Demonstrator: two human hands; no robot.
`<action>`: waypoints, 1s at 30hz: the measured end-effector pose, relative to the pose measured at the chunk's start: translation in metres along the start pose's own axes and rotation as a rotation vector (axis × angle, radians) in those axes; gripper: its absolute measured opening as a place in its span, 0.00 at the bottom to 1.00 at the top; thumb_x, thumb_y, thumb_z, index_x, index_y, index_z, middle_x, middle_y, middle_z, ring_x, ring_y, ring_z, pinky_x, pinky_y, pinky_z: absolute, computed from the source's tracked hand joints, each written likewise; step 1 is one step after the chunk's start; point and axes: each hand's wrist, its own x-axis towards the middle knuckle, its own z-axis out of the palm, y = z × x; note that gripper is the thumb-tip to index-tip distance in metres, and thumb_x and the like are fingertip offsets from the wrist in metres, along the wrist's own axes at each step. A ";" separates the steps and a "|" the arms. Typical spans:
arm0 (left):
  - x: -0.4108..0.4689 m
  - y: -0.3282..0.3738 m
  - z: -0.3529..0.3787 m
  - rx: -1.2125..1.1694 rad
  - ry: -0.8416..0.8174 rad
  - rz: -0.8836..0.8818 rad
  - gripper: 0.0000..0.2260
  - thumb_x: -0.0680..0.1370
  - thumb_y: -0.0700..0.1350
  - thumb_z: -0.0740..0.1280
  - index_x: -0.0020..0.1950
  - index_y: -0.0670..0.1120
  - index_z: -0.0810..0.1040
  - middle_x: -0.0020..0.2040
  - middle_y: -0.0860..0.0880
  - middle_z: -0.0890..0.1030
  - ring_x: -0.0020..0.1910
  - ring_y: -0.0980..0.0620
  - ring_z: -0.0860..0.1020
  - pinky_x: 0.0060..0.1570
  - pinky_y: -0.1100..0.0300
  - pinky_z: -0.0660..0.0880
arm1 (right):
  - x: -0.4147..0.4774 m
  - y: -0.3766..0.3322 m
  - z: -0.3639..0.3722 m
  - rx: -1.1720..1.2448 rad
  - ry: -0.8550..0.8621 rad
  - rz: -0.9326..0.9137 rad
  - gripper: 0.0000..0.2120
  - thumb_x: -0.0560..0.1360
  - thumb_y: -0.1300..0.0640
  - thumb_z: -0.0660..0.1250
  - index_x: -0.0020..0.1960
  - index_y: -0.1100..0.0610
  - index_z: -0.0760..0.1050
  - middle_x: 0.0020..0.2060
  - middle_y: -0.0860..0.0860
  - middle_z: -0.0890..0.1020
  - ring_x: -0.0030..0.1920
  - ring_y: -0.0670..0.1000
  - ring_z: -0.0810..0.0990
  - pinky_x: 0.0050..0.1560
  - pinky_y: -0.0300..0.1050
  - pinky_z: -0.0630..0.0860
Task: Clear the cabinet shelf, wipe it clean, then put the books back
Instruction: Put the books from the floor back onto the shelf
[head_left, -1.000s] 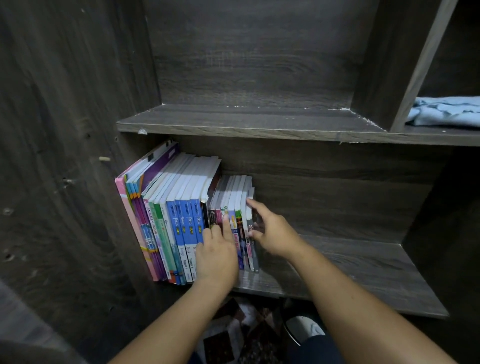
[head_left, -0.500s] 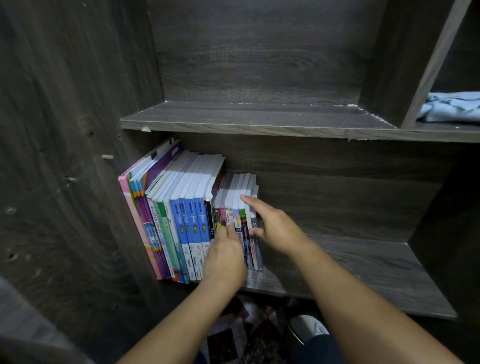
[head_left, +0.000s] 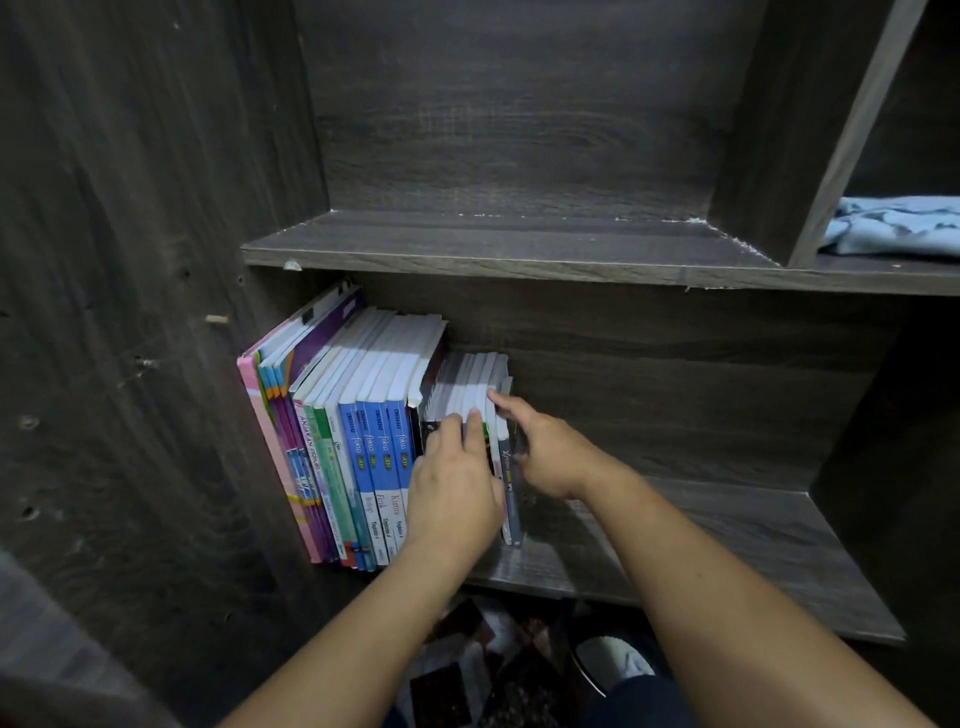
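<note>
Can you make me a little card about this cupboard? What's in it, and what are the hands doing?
Books: standing in a row, left end of the lower shelf
Left hand: lies flat on the shorter spines
Right hand: forefinger on top of the row's right end
Cloth: blue, crumpled, in the upper right compartment

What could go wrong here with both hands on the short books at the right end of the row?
1. The short white-edged books, under the left hand and right hand, have only bare dark wooden shelf to their right; loose ones, like the thin grey book, may topple that way.
2. The tall blue-spined books stand beside them and could slump right if the short ones come out.
</note>
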 end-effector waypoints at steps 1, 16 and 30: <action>0.001 0.000 0.000 0.028 0.009 0.016 0.29 0.78 0.47 0.61 0.77 0.42 0.56 0.66 0.46 0.66 0.62 0.50 0.68 0.60 0.56 0.70 | 0.000 0.000 0.000 -0.008 0.000 0.006 0.44 0.74 0.69 0.64 0.75 0.34 0.49 0.70 0.50 0.71 0.63 0.52 0.75 0.61 0.48 0.75; -0.005 0.008 -0.014 -0.102 0.068 -0.127 0.11 0.81 0.49 0.61 0.58 0.44 0.69 0.54 0.47 0.72 0.48 0.51 0.74 0.41 0.61 0.70 | -0.005 -0.011 -0.004 -0.058 -0.016 0.066 0.46 0.72 0.72 0.59 0.75 0.34 0.48 0.71 0.50 0.69 0.63 0.53 0.75 0.58 0.51 0.76; -0.002 0.007 -0.013 0.150 0.097 -0.005 0.21 0.78 0.55 0.63 0.68 0.49 0.73 0.65 0.44 0.68 0.61 0.46 0.66 0.53 0.52 0.72 | -0.001 -0.008 -0.006 -0.055 -0.043 0.085 0.47 0.71 0.71 0.61 0.73 0.31 0.48 0.73 0.50 0.66 0.65 0.54 0.72 0.61 0.54 0.74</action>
